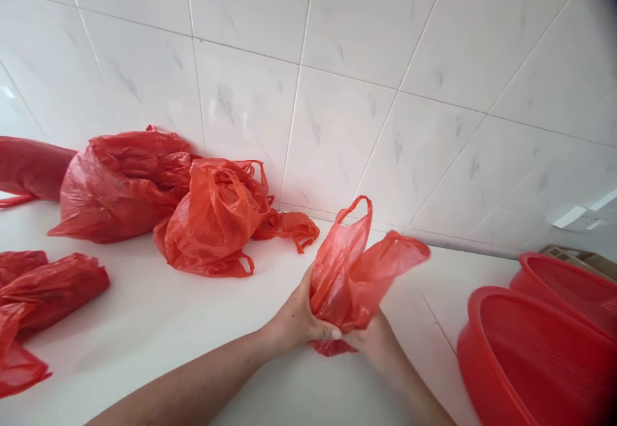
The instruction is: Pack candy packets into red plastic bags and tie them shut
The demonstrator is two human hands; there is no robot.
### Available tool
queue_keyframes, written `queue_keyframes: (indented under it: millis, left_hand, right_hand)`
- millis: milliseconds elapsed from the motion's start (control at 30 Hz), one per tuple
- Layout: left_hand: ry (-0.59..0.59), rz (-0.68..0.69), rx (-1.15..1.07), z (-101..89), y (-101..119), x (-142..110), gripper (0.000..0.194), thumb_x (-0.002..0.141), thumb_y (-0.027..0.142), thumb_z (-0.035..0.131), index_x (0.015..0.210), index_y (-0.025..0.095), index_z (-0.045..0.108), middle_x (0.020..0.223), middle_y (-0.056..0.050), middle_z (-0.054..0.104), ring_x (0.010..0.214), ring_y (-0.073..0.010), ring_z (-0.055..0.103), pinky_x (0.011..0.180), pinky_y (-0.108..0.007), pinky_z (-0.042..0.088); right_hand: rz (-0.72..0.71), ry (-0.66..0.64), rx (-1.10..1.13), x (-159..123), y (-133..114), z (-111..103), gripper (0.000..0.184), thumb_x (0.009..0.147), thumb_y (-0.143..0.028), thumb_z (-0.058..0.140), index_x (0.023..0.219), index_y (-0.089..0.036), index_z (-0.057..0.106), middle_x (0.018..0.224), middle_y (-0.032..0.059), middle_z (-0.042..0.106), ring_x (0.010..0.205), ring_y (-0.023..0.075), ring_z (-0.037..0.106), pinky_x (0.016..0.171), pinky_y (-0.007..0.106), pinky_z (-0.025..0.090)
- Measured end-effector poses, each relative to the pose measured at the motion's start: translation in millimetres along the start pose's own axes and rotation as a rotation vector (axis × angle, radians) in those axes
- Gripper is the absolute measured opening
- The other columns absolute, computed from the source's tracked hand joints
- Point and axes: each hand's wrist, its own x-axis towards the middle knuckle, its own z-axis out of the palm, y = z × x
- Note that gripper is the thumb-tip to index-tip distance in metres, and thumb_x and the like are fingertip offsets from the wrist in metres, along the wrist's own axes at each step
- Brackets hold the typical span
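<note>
Left hand (299,317) and right hand (375,341) both grasping red plastic bag (340,272) above desk (193,317), lower part bunched, top loose, crumpled bags (212,220) lying left, overall progress unclear.

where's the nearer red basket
In the head view, the basket is at the lower right, beyond the right hand and just in front of the other basket.

L hand (301,317) here, bare, w/ a tiny dark spot (293,315) & a thumbnail (336,334) showing! R hand (373,339) bare too, ditto L forearm (207,381) & R forearm (419,387).
</note>
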Motion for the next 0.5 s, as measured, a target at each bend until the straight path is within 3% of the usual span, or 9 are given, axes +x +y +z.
queue_keyframes:
  millis: [100, 167, 233, 333, 433, 500]
  left_hand:
    - [0.162, -0.092, -0.135, -0.1, -13, 12, 0.055, 0.065, 0.029, 0.078, 0.113, 0.018, 0.055, 0.105, -0.008, 0.066, 0.097, -0.025, 0.061, 0.085, -0.036, 0.048]
    - [0.218, -0.128, -0.158, -5.0, -21, 15, 0.024, 0.076, 0.032, 0.067, 0.091, 0.014, 0.062, 0.088, -0.006, 0.068, 0.083, -0.0215, 0.063, 0.078, -0.034, 0.049]
    - [0.227, -0.132, -0.186, -10.2, -24, 16, 0.019, 0.08, 0.032, 0.063, 0.082, 0.014, 0.063, 0.08, -0.005, 0.067, 0.076, -0.019, 0.062, 0.074, -0.032, 0.049]
    - [0.24, -0.109, -0.24, -13.8, -24, 14, 0.018, 0.081, 0.032, 0.063, 0.086, 0.015, 0.062, 0.085, -0.004, 0.068, 0.079, -0.018, 0.061, 0.077, -0.03, 0.048]
    - [0.204, -0.086, -0.315, -12.2, -18, 10, 0.024, 0.079, 0.034, 0.065, 0.094, 0.015, 0.061, 0.09, -0.006, 0.068, 0.083, -0.0198, 0.062, 0.078, -0.032, 0.049]
    - [0.131, -0.066, -0.4, -10.6, -11, 8, 0.032, 0.076, 0.034, 0.069, 0.1, 0.015, 0.059, 0.093, -0.008, 0.068, 0.083, -0.0213, 0.063, 0.077, -0.034, 0.05]
  right_hand:
    - [-0.016, 0.082, -0.201, 20, 13, 21, 0.021, 0.068, -0.028, 0.068, 0.086, -0.018, 0.066, 0.083, 0.0043, 0.07, 0.081, 0.0244, 0.064, 0.074, 0.035, 0.051]
    - [-0.043, 0.106, -0.286, 25, 21, 27, 0.021, 0.076, -0.033, 0.06, 0.089, -0.017, 0.064, 0.085, 0.0041, 0.069, 0.081, 0.0228, 0.063, 0.074, 0.033, 0.05]
    - [-0.054, 0.104, -0.33, 24, 26, 28, 0.023, 0.08, -0.036, 0.056, 0.092, -0.017, 0.062, 0.086, 0.0042, 0.068, 0.081, 0.0217, 0.062, 0.074, 0.031, 0.049]
    - [-0.083, 0.069, -0.327, 19, 27, 20, 0.027, 0.079, -0.035, 0.059, 0.1, -0.018, 0.058, 0.093, 0.0052, 0.066, 0.088, 0.0221, 0.061, 0.078, 0.032, 0.05]
    - [-0.185, 0.003, -0.187, 19, 17, 8, 0.053, 0.073, -0.035, 0.068, 0.119, -0.022, 0.046, 0.112, 0.0071, 0.061, 0.102, 0.0238, 0.059, 0.085, 0.034, 0.05]
    - [-0.218, -0.008, -0.093, 21, 5, 4, 0.066, 0.067, -0.039, 0.074, 0.123, -0.023, 0.044, 0.114, 0.0087, 0.061, 0.102, 0.0258, 0.06, 0.082, 0.036, 0.052]
